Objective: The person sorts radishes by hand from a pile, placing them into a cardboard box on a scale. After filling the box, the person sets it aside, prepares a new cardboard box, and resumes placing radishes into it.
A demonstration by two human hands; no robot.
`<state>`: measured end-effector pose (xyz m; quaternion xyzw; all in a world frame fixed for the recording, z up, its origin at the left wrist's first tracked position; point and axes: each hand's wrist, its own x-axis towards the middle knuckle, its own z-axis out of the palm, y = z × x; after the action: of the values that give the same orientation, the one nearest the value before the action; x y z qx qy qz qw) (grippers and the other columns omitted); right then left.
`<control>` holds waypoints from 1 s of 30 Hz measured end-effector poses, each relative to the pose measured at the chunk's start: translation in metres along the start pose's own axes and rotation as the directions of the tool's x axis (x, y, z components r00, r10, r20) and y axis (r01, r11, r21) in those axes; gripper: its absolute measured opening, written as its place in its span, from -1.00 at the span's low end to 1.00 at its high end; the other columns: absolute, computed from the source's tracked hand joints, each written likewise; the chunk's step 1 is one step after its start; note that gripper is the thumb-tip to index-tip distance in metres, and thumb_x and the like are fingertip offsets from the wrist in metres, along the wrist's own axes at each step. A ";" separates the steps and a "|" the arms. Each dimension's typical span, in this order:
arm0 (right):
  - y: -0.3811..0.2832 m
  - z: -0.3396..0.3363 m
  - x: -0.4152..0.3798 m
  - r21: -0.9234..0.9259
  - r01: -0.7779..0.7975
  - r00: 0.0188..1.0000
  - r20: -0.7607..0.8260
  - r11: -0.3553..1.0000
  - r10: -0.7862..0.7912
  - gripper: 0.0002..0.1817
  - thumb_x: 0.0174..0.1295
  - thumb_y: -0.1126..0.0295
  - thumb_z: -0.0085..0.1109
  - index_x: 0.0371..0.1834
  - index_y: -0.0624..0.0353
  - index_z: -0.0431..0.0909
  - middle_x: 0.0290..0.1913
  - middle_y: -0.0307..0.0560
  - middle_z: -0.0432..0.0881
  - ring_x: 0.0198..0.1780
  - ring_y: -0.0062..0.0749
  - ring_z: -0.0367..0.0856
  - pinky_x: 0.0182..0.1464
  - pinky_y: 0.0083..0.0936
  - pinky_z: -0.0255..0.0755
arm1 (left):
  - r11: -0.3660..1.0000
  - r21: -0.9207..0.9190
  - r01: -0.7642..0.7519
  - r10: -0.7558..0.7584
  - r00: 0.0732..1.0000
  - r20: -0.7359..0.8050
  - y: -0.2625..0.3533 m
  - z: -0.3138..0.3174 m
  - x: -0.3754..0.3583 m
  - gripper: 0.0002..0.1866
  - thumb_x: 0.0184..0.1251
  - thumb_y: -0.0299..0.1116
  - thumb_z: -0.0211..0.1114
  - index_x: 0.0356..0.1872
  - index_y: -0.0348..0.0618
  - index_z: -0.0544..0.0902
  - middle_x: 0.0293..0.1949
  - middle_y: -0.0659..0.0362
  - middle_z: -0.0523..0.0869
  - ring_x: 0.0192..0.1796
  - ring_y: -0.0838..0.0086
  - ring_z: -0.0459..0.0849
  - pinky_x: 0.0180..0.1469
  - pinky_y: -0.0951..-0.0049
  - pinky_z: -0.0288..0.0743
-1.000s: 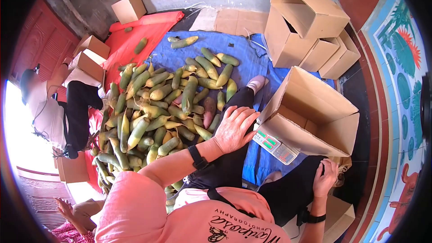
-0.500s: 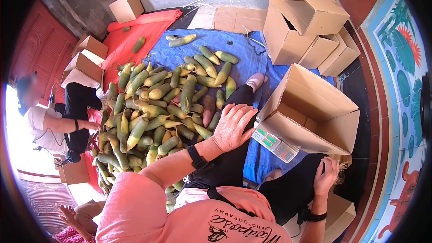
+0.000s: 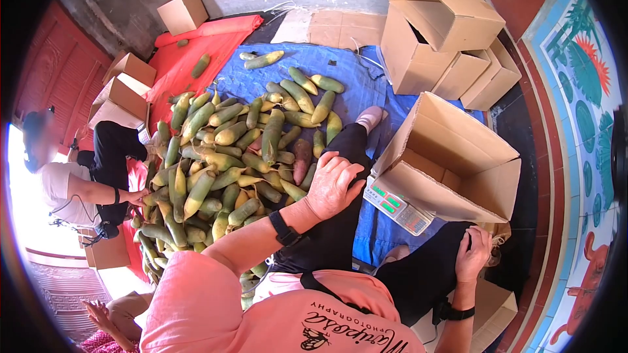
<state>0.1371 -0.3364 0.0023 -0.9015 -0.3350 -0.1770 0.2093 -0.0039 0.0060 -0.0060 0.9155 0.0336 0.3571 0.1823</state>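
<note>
My left hand (image 3: 335,186) rests on my left knee with its fingers loosely bent and slightly apart, holding nothing. On my right knee lies my right hand (image 3: 473,252), fingers draped over the dark trousers and also without anything in them. Between and beyond my knees, an open cardboard box (image 3: 451,157) sits tilted toward me at a digital scale (image 3: 398,205) with lit green digits. To the left of my left hand spreads a large pile of green radishes (image 3: 199,193). A reddish radish (image 3: 302,160) lies among them, close to that hand.
Several cartons (image 3: 445,39) are stacked at the back right on a blue tarp (image 3: 307,59). A red cloth (image 3: 216,33) lies at the back left. A co-worker (image 3: 72,183) sits at the left, one hand at the pile. Another person's hand (image 3: 98,314) shows at lower left.
My left hand has curled its fingers and slid slightly back on the knee. The co-worker's hand has lowered to the radishes. My right hand stays in place.
</note>
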 end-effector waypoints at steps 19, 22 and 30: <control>0.003 0.002 -0.001 0.024 -0.023 1.000 0.012 0.999 0.023 -0.88 0.04 0.59 0.18 -0.32 0.27 0.58 -0.19 0.00 0.60 -0.13 -0.06 0.54 0.01 -0.27 0.41 | 0.896 0.249 0.369 -0.350 0.929 -0.116 -0.075 -0.045 -0.075 -0.90 0.14 -0.49 0.27 -0.34 -0.12 0.54 -0.45 0.09 0.60 -0.31 0.12 0.57 -0.07 0.17 0.38; 0.002 0.001 -0.002 0.025 -0.020 1.000 0.024 0.999 0.020 -0.87 0.04 0.59 0.17 -0.31 0.28 0.58 -0.18 0.01 0.61 -0.12 -0.05 0.54 0.02 -0.27 0.40 | 0.751 0.373 0.544 -0.558 0.826 -0.080 -0.113 -0.056 -0.135 -0.86 0.16 -0.45 0.26 -0.25 -0.09 0.54 -0.39 0.12 0.62 -0.22 0.17 0.58 -0.05 0.18 0.37; 0.007 0.008 -0.002 0.005 0.009 0.999 0.049 1.000 -0.010 -0.88 0.08 0.60 0.14 -0.30 0.30 0.57 -0.17 0.05 0.60 -0.10 -0.02 0.53 0.06 -0.23 0.39 | 0.289 0.627 0.723 -0.810 0.534 -0.243 -0.151 -0.118 -0.228 -0.54 0.09 -0.29 0.34 0.05 -0.07 0.48 0.03 0.08 0.56 0.16 0.16 0.44 0.22 0.12 0.26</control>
<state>0.1419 -0.3385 -0.0074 -0.9034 -0.3447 -0.1553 0.2022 -0.2411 0.1398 -0.1261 0.8033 0.5810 0.1308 -0.0062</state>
